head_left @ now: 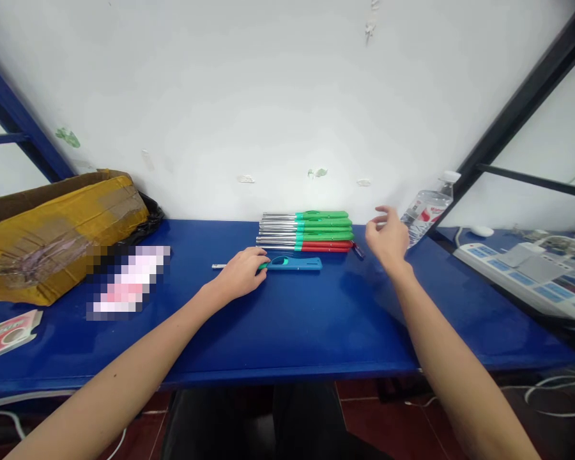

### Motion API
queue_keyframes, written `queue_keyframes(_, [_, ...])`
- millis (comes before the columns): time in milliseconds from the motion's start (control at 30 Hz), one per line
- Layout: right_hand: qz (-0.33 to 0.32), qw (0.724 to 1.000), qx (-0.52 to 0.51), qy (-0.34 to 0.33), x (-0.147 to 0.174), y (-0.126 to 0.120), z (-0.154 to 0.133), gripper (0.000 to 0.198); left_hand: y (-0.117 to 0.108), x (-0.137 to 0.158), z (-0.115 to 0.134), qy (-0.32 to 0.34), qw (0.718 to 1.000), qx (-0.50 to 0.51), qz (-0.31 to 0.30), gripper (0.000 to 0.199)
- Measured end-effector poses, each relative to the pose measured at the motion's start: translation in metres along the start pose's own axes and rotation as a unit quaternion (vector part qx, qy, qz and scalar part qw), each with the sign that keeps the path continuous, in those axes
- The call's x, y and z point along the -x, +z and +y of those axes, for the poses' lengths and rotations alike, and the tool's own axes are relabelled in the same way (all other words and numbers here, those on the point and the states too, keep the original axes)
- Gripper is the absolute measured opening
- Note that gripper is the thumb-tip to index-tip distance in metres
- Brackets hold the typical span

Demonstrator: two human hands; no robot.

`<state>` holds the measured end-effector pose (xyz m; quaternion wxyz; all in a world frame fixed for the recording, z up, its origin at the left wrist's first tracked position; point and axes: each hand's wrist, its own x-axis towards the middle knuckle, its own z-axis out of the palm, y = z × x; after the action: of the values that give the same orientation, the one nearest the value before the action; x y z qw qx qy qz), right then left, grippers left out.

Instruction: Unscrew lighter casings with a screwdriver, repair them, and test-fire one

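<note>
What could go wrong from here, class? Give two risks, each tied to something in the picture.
1. The left hand holds the blue lighter just in front of the green and red lighters; a careless push might knock them out of line.
2. The right hand is raised close to the clear bottle; a sideways swing could tip it over.

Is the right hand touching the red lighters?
Apart: the head view shows a strip of blue tabletop between the right hand and the handle ends of the red lighters.
</note>
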<state>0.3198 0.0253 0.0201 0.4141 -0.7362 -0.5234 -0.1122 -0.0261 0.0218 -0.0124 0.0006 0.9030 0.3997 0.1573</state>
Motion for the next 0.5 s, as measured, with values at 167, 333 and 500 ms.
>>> queue_keyframes(167, [-0.268, 0.951, 0.15, 0.027, -0.009, 0.003, 0.02, 0.044, -0.001, 0.0, 0.005, 0.005, 1.0, -0.018, 0.003, 0.028])
queue_keyframes(333, [-0.318, 0.924, 0.213, 0.023, -0.005, 0.009, 0.021, 0.037, -0.001, 0.001, 0.012, 0.002, 1.0, -0.019, -0.007, 0.029])
queue_keyframes(500, [-0.268, 0.935, 0.228, 0.047, -0.002, 0.013, 0.017, 0.029, -0.002, 0.001, 0.012, 0.002, 1.0, -0.018, -0.007, 0.027])
